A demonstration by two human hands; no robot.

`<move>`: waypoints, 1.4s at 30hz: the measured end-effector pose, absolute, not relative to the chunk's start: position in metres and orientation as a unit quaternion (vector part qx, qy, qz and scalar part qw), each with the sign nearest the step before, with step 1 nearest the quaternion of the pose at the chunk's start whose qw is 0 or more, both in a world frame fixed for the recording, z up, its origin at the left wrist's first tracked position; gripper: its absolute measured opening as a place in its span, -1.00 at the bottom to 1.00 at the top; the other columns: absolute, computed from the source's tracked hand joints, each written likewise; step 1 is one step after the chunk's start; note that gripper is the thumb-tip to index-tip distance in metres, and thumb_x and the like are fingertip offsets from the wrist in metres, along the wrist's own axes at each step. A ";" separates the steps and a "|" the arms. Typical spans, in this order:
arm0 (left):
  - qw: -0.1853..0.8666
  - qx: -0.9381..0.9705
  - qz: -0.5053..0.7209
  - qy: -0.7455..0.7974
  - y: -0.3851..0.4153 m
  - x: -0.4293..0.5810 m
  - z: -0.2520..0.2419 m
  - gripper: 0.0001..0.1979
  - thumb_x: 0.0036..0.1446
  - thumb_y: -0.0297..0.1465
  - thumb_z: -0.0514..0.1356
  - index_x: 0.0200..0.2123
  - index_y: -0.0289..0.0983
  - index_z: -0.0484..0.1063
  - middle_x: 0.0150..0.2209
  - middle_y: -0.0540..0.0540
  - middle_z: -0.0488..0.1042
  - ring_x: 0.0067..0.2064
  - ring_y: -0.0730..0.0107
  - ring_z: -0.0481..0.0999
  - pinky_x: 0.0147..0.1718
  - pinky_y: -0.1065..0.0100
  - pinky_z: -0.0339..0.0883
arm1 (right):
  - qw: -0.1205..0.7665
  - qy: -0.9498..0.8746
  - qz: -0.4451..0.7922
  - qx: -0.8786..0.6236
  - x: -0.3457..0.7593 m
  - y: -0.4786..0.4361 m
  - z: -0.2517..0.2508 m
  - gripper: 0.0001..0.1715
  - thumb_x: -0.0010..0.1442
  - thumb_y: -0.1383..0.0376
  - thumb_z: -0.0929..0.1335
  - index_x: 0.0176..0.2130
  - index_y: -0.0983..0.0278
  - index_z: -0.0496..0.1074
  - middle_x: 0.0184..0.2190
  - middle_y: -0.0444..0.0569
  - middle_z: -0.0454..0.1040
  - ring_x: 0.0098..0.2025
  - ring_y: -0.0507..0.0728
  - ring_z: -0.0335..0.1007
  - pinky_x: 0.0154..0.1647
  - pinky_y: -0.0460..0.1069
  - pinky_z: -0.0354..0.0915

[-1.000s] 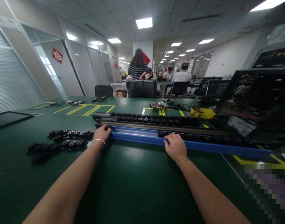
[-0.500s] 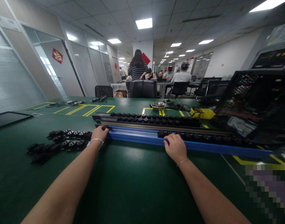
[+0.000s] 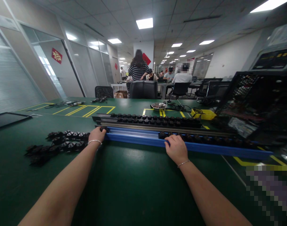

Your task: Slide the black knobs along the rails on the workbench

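Observation:
A long blue channel [image 3: 134,137] lies across the green table in front of me, with a row of small black parts [image 3: 204,138] inside its right half. My left hand [image 3: 97,135] is closed at the channel's left end, pinching a small black part [image 3: 104,129]; its exact shape is blurred. With fingers curled over the near wall, my right hand [image 3: 177,147] grips the channel around its middle, beside the first black part of the row. Left of my left hand sit several more black parts [image 3: 72,145] in two rough rows.
Behind the blue channel lie black channels [image 3: 157,127] filled with similar parts. Farther back are a metal bowl [image 3: 158,106], a yellow tray [image 3: 204,114] and cables [image 3: 176,105]. An open computer case [image 3: 249,100] stands at right, a dark flat panel [image 3: 10,120] at far left.
My left hand has shifted slightly left with the black part, just off the channel's end. My right hand keeps its place on the channel. The view has turned very slightly.

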State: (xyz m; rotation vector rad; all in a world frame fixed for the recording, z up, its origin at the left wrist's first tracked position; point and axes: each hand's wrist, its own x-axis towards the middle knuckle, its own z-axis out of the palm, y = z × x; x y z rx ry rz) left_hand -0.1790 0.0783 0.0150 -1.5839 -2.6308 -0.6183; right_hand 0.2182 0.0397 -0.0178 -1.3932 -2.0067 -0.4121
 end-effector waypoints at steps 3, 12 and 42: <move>0.002 -0.489 -0.197 -0.850 0.079 -0.184 0.015 -0.61 0.10 -0.26 -0.03 -0.13 -0.30 0.45 -0.10 -0.30 0.50 -0.06 -0.01 0.46 -0.14 0.17 0.30 | 0.325 -0.764 -0.155 -0.536 0.218 0.039 -0.017 -0.83 0.12 0.34 0.28 -0.32 0.27 0.47 -0.33 0.02 0.44 -0.21 0.15 0.22 -0.22 0.04 0.16; 0.005 -0.462 -0.172 -0.870 0.058 -0.204 0.004 -0.54 0.08 -0.15 -0.05 -0.12 -0.27 0.45 -0.11 -0.30 0.51 -0.11 -0.03 0.48 -0.24 0.17 0.33 | 0.328 -0.763 -0.154 -0.536 0.218 0.039 -0.018 -0.82 0.13 0.33 0.28 -0.31 0.28 0.48 -0.33 0.02 0.43 -0.21 0.15 0.22 -0.21 0.03 0.16; 0.192 -0.555 -0.042 -0.808 0.032 -0.236 -0.009 -0.55 0.05 -0.21 -0.03 -0.17 -0.35 0.49 0.03 -0.35 0.37 0.09 -0.06 0.26 0.08 0.08 0.07 | 0.326 -0.766 -0.156 -0.532 0.219 0.040 -0.019 -0.82 0.12 0.34 0.27 -0.32 0.27 0.47 -0.33 0.02 0.43 -0.20 0.16 0.23 -0.20 0.05 0.16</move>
